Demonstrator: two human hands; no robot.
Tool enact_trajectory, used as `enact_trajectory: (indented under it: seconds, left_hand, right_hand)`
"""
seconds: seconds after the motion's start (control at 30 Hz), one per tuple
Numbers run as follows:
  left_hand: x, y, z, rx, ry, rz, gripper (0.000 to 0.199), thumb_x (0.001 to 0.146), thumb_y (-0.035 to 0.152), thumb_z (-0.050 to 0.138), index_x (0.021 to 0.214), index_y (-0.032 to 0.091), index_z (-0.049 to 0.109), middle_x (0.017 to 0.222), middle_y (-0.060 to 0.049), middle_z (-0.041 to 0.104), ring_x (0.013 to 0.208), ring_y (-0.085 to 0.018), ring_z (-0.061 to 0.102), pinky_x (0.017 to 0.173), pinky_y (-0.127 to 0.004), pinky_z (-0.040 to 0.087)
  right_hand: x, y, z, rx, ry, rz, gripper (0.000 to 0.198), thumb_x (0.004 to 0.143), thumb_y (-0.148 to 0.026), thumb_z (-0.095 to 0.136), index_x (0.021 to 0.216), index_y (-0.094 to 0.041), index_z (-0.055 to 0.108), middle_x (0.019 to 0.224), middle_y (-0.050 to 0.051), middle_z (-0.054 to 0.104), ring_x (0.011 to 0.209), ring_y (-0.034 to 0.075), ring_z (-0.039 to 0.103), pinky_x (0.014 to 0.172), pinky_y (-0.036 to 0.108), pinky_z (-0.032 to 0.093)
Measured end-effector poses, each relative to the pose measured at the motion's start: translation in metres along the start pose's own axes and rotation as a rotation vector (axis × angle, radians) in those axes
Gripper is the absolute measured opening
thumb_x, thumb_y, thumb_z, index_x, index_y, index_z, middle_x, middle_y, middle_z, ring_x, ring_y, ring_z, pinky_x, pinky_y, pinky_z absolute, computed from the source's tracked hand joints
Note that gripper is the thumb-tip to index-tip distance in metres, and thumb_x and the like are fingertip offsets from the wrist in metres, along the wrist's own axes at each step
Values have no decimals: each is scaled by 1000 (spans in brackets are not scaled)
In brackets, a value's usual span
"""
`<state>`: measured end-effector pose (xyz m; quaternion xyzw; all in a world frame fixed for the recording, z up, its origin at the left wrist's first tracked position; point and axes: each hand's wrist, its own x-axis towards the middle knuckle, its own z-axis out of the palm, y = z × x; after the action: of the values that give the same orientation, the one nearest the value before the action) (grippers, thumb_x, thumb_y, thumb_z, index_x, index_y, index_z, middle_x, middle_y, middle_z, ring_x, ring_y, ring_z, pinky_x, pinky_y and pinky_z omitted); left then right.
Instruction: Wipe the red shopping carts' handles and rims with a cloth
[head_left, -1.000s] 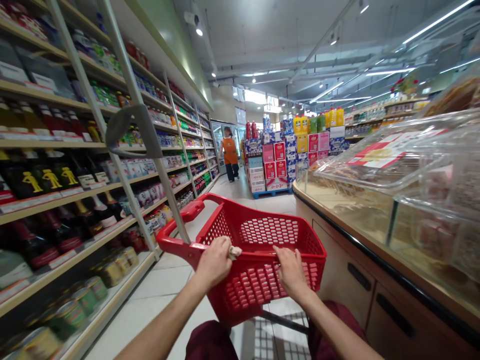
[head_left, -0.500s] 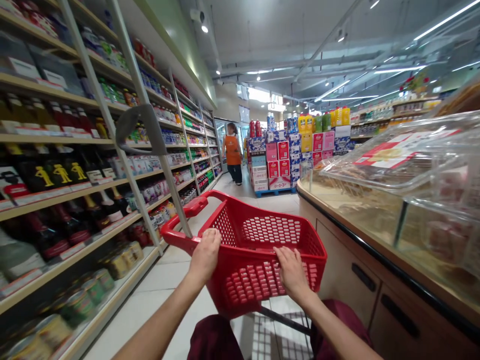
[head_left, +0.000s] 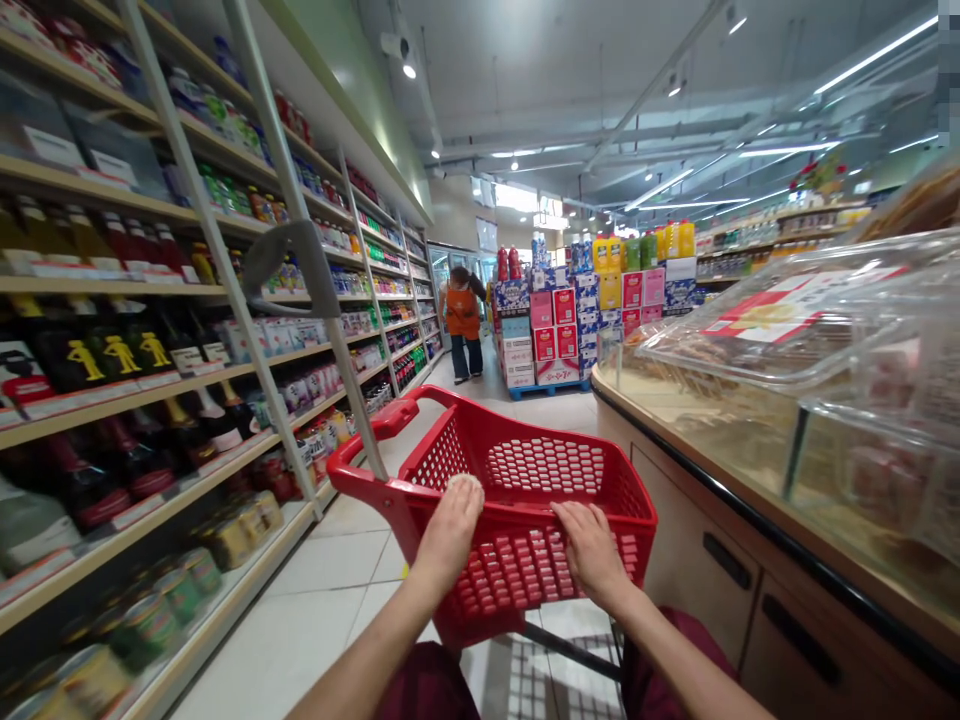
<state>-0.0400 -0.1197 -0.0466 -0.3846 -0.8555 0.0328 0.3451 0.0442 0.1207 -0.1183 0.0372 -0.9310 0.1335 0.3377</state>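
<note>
So, the person's got both bare hands on a red basket (head_left: pixel 510 575), the plastic kind with honeycomb-style holes in the walls, right in front of them in a store aisle. The left hand (head_left: pixel 448 530) has its fingers bunched together at the near rim, pinching a pale wad (head_left: pixel 464 481); only a little of it peeks out past the fingertips, so it's hard to tell exactly what it is. The right hand (head_left: pixel 592 545) is further along that same rim, fingers hooked over the edge and gripping it, thumb hidden from view. A metal pole (head_left: pixel 351 375) rises from the basket's left end, topped by a grey handle (head_left: pixel 321 270). Maroon trousers (head_left: pixel 431 685) show at the bottom, just behind the basket, over a pale tile floor (head_left: pixel 337 560). The left side is all shelving (head_left: pixel 187 290), with dark bottles (head_left: pixel 120 355) in the middle and cans (head_left: pixel 180 597) down low. Over on the right there's a wooden counter (head_left: pixel 686 490) carrying clear plastic packs (head_left: pixel 810 300). Further up the aisle, someone in an orange vest (head_left: pixel 461 310) stands near stacked boxes (head_left: pixel 555 330) on a blue pallet (head_left: pixel 551 389).
</note>
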Motion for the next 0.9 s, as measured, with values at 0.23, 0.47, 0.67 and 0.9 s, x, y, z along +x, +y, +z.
enact_trajectory:
  seconds: [0.23, 0.47, 0.67, 0.9]
  left_hand:
    - [-7, -43, -16, 54, 38, -160, 39, 81, 10, 30, 115, 10, 49, 121, -17, 51, 117, -25, 42, 98, -45, 35]
    - [-3, -6, 3, -38, 30, 62, 44, 80, 6, 29, 121, 16, 44, 125, -9, 49, 119, -19, 40, 97, -41, 38]
    - [-10, -29, -9, 69, 66, -196, 44, 79, 7, 28, 118, 12, 47, 126, -15, 47, 121, -24, 37, 100, -45, 32]
    - [1, -7, -9, -11, -16, 53, 38, 83, 12, 30, 115, 15, 50, 121, -10, 53, 116, -20, 44, 95, -39, 39]
  right_hand:
    - [1, -2, -8, 57, 16, 1, 54, 65, -1, 36, 114, -15, 54, 109, 8, 59, 104, 18, 48, 94, 37, 27]
    - [2, 2, -12, 84, -22, -37, 55, 64, -1, 37, 114, -17, 53, 109, 7, 59, 102, 17, 49, 90, 35, 30]
    - [4, 6, -11, 145, 15, -14, 49, 66, -3, 36, 110, -15, 55, 106, 8, 60, 101, 17, 50, 89, 35, 30]
    - [4, 11, -13, 169, -9, -28, 50, 64, -2, 36, 108, -16, 55, 105, 7, 61, 99, 17, 51, 87, 34, 31]
